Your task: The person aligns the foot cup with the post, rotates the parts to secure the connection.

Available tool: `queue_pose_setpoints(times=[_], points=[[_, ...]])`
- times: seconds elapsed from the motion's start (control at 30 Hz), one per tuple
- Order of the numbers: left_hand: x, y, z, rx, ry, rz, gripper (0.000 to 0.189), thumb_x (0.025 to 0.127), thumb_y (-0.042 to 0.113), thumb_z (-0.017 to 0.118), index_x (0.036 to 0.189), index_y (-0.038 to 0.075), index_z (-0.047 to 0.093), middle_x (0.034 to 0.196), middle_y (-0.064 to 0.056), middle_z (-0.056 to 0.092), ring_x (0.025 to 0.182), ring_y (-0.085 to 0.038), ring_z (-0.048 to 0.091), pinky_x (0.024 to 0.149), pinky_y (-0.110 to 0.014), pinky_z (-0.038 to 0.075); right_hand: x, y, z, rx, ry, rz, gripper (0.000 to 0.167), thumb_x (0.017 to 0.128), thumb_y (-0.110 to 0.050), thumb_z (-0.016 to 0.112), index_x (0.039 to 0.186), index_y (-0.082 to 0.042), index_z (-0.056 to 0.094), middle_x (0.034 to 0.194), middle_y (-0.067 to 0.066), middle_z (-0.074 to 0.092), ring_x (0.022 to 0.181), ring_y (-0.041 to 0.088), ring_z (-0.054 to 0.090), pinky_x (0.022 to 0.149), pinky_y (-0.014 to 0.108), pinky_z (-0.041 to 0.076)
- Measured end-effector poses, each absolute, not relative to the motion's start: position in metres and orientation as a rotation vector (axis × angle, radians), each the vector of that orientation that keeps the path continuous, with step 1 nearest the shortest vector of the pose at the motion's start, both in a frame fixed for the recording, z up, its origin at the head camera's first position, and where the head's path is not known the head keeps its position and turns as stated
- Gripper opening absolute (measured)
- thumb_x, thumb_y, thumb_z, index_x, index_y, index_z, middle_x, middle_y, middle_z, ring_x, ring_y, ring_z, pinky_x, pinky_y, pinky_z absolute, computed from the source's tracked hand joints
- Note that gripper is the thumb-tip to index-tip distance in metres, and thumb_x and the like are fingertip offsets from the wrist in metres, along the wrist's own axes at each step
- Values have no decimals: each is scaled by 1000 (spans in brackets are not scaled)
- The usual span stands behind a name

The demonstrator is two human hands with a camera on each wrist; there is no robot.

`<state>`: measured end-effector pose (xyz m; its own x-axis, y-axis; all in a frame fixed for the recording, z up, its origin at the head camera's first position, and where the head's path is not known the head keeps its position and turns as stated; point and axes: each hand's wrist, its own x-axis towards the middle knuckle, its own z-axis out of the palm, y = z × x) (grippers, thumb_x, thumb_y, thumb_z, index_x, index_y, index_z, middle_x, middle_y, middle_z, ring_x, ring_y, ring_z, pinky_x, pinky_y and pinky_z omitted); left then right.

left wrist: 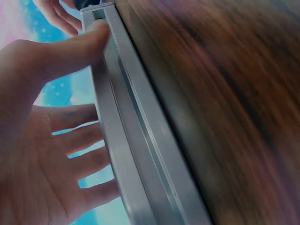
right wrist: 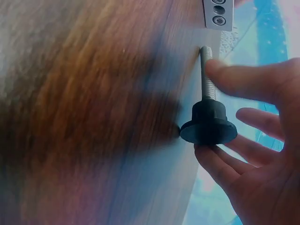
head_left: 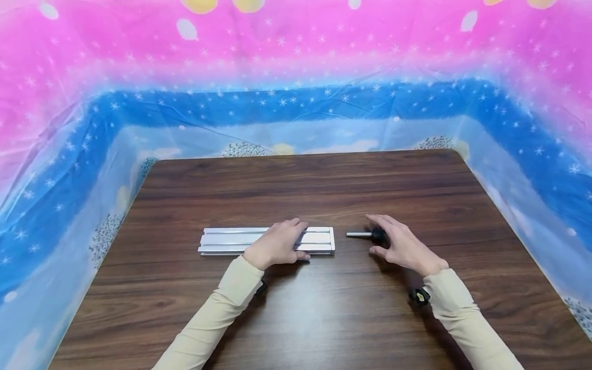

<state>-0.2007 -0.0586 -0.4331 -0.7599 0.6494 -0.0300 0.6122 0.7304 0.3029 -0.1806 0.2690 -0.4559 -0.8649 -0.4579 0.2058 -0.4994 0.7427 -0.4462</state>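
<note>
A silver slotted aluminium profile [head_left: 231,240] lies lengthwise across the table. My left hand [head_left: 279,241] grips it near its right end, thumb [left wrist: 96,40] on the near slotted side and fingers reaching behind the far side. To the right of the profile lies a levelling foot [head_left: 378,235] with a black round base and a threaded metal rod [right wrist: 207,86] pointing left. My right hand [head_left: 404,246] is around the black base with fingers spread loosely; its thumb overlaps the rod in the right wrist view. Whether the fingers touch the foot is hard to tell.
The dark wood-grain table [head_left: 305,185] extends around both hands. A pink and blue patterned cloth [head_left: 296,108] hangs behind and beside it. The profile's end plate [right wrist: 219,10] has round holes and faces the rod across a short gap.
</note>
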Motion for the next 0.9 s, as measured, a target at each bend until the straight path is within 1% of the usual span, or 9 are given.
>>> queue_pose_setpoints(times=[0.1,0.23,0.33,0.47,0.57,0.7,0.8,0.9], points=[[-202,-57,-434,1050,2807,424,72,79,32,86,135,-2,56,125,-16,63,114,-34,63,99,-47,52,-181,268,-457,784,-2850,756,69,81,-5,81,142,4,51,133,23,60,121,40,60,98,56,50],[-204,-54,-434,1050,2809,408,73,76,29,87,134,-2,57,127,-16,62,113,-33,62,98,-46,52,-181,270,-458,778,-2854,742,59,83,0,78,137,5,56,127,23,63,116,39,63,93,55,53],[-205,-51,-433,1063,2810,389,71,75,28,88,132,-2,59,120,-13,62,102,-27,61,93,-43,54,-181,272,-458,772,-2842,731,54,83,2,77,134,5,58,125,22,64,114,38,64,91,53,54],[-207,-47,-432,1086,2820,327,67,73,28,89,128,0,62,111,-9,60,95,-22,58,87,-40,54,-182,275,-459,771,-2815,730,49,83,5,76,130,5,61,120,21,66,108,36,66,88,51,55],[-209,-43,-432,1095,2814,300,65,72,27,89,125,2,63,109,-7,59,96,-22,57,86,-39,54,-183,276,-460,774,-2792,753,46,83,5,76,127,6,62,117,20,66,105,34,68,87,49,56],[-211,-39,-432,1115,2801,304,60,71,26,90,119,1,63,107,-7,57,93,-23,55,81,-37,53,-184,278,-461,757,-2781,826,45,82,6,78,124,8,61,116,22,66,104,35,69,87,46,58],[-212,-36,-433,1138,2798,313,57,71,25,89,115,0,62,106,-8,56,90,-22,53,77,-36,53,-183,281,-461,730,-2805,861,45,81,6,78,123,7,61,117,22,66,104,36,70,87,46,58],[-214,-35,-433,1140,2790,318,57,71,25,89,115,-1,63,106,-8,56,89,-22,52,77,-36,52,-182,284,-461,708,-2832,841,44,82,4,78,123,6,62,117,21,68,103,36,70,86,47,58]])
